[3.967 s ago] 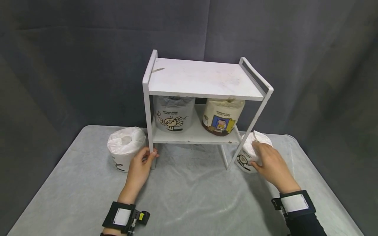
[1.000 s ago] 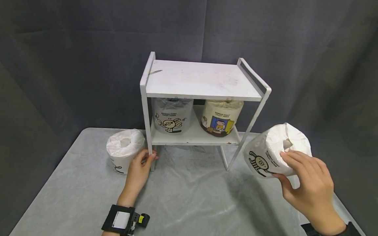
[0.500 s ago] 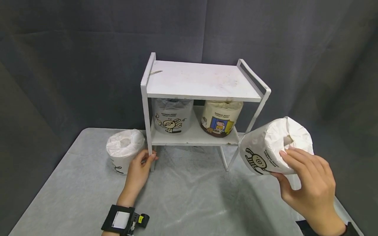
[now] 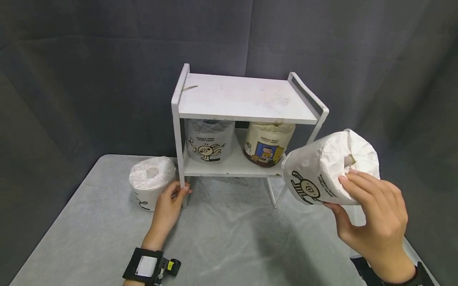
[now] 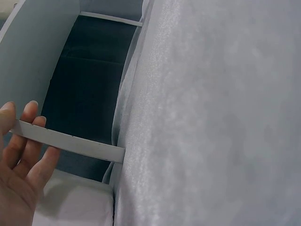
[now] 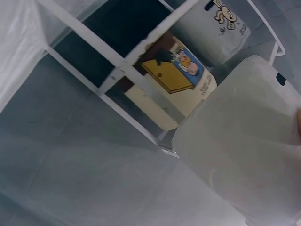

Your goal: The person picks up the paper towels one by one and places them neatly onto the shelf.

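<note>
My right hand (image 4: 375, 222) grips a white toilet paper roll (image 4: 315, 174) by its end, thumb below and fingers at the core hole. The roll is tilted in the air, in front of the right legs of a white two-tier shelf rack (image 4: 247, 97). With thumb and fingers, my left hand (image 4: 168, 204) pinches the rack's front left leg (image 5: 75, 142). On the lower shelf stand a grey-white roll (image 4: 209, 141) at left and a cream roll with a cartoon picture (image 4: 268, 143) at right. The right wrist view shows the held roll (image 6: 240, 141) near the cream one.
Another white roll (image 4: 152, 182) stands on the table, left of the rack and close to my left hand. A pale grey cloth covers the table (image 4: 222, 238). Dark curtains (image 4: 107, 79) hang behind and at the sides.
My right hand has picked the roll up off the table, right of the rack. Over the last second it has moved slightly up and left. The left hand stays on the leg.
</note>
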### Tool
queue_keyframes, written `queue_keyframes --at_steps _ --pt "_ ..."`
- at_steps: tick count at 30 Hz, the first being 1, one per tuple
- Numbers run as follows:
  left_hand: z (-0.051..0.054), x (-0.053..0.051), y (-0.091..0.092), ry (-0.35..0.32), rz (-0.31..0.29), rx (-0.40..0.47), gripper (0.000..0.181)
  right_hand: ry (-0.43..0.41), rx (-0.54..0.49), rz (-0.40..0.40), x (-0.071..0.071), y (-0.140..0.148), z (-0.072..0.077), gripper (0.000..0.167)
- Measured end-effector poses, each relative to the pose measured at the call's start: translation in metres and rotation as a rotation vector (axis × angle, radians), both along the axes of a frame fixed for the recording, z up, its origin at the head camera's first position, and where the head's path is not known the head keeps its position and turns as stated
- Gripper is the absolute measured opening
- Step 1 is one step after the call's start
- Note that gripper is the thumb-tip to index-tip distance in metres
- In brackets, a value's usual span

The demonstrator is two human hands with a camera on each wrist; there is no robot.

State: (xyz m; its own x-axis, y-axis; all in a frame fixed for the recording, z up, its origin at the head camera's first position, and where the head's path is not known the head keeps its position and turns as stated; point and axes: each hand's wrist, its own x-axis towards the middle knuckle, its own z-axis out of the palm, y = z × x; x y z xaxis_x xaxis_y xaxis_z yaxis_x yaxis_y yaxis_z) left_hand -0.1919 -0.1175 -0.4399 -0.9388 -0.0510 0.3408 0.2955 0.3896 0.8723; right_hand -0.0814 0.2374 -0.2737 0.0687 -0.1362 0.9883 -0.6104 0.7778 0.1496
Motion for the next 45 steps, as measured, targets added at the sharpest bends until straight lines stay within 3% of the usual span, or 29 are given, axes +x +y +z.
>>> queue_keyframes --at_steps 16,25,45 --pt "-0.003 -0.002 -0.001 0.019 -0.018 0.012 0.023 0.111 -0.040 0.052 -0.011 -0.020 0.022 0.035" --pt "-0.001 0.000 -0.001 0.021 -0.015 0.007 0.023 0.149 -0.048 0.053 -0.016 -0.027 0.044 0.036" --pt "-0.003 -0.001 -0.001 0.023 -0.016 0.012 0.022 -0.058 0.043 0.033 -0.033 -0.030 0.087 0.038"
